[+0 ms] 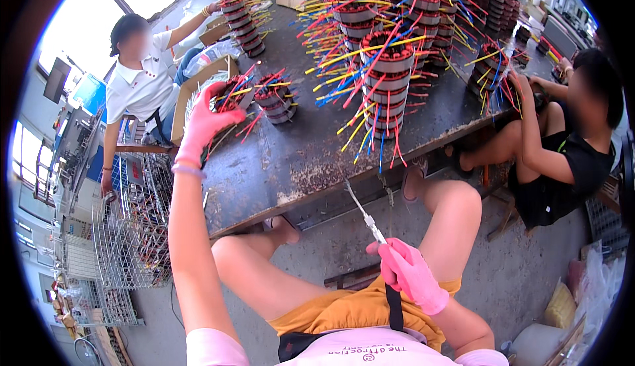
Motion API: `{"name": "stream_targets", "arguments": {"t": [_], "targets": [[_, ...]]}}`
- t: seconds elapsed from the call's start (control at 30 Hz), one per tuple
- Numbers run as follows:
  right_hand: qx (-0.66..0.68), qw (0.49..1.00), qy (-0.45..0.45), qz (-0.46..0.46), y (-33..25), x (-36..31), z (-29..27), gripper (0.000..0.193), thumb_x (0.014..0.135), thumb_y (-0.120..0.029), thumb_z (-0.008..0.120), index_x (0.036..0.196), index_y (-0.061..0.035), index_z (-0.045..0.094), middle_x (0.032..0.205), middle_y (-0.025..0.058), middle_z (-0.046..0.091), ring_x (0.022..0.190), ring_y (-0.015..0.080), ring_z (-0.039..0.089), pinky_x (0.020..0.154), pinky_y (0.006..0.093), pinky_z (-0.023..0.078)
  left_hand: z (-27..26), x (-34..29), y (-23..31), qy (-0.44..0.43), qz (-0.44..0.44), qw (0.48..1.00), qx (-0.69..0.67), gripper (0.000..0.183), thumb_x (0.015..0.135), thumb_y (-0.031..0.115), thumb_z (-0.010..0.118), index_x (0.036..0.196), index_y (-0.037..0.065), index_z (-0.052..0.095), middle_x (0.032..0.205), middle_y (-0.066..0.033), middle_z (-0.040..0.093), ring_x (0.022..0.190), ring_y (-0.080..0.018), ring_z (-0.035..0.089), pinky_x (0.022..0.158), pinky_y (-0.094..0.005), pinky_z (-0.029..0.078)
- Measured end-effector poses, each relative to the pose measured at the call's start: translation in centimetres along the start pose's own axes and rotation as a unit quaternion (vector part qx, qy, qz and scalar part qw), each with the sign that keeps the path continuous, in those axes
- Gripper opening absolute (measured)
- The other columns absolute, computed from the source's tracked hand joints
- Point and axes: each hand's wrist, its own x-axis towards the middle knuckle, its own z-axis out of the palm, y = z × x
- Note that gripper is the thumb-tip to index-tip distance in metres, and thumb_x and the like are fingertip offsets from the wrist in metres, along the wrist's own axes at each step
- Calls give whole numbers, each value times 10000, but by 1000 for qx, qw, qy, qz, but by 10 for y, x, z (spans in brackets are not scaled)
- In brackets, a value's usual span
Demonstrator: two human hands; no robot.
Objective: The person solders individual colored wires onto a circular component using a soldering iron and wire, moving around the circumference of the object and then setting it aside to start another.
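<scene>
Stator stacks [387, 94] stand on the table [284, 157], right of a carton [179, 122]; wire baskets [126, 217] sit farther left.

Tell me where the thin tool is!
In the head view, the tool is just right of centre, in the gloved right grip, its tip near the table.

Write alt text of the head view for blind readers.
A pink-gloved left hand grips a dark, ring-shaped core at a worn, dark table; the pink-gloved right hand holds a slender, pale tool. Stacked cores with red, yellow and blue wires stand beyond; a person in white is at left, another in black at right.
</scene>
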Motion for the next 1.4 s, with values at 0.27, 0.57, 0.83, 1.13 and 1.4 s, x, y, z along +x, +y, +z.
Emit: {"name": "stream_targets", "arguments": {"t": [0.27, 0.57, 0.83, 1.13, 1.4], "targets": [[49, 998, 30, 4, -16, -6, -3, 377, 1024, -309, 513, 1183, 23, 597, 609, -31, 467, 525, 35, 364, 475, 212, 287, 46, 77, -15, -37, -50, 998, 15, 866, 568, 302, 930, 1306, 20, 577, 1235, -138, 637, 1162, -250, 585, 1034, -358, 449], [45, 999, 27, -2, -14, -5, -7, 357, 1033, -298, 506, 1191, 11, 589, 591, -33, 463, 508, 39, 354, 466, 215, 285, 56, 77, -19, -110, -45, 993, -28, 824, 621, 284, 913, 1328, 37, 568, 1230, -115, 665, 1147, -239, 614, 1029, -342, 445], [74, 997, 7, -31, -18, -22, -2, 350, 1041, -271, 491, 1197, 31, 574, 585, -27, 459, 495, 42, 355, 459, 215, 280, 14, 78, -24, -142, 62, 979, 130, 839, 761, 275, 829, 1462, 26, 442, 1374, -136, 576, 1255, -215, 543, 1088, -330, 384], [57, 986, 97, -122, -38, -47, -23, 393, 1045, -271, 460, 1198, 80, 551, 540, -29, 407, 439, 52, 295, 441, 224, 245, 93, 72, 192, -89, 198, 976, 16, 694, 816, 334, 811, 1327, -57, 550, 1280, -187, 628, 1168, -224, 620, 1007, -329, 487], [77, 977, 117, -158, -33, -51, -32, 413, 1048, -287, 447, 1175, 92, 551, 546, -33, 388, 445, 52, 319, 444, 215, 242, 144, 80, 235, -172, 80, 981, 51, 1121, 643, 530, 843, 1455, -79, 367, 1440, -245, 492, 1320, -310, 513, 1097, -363, 406]]}}
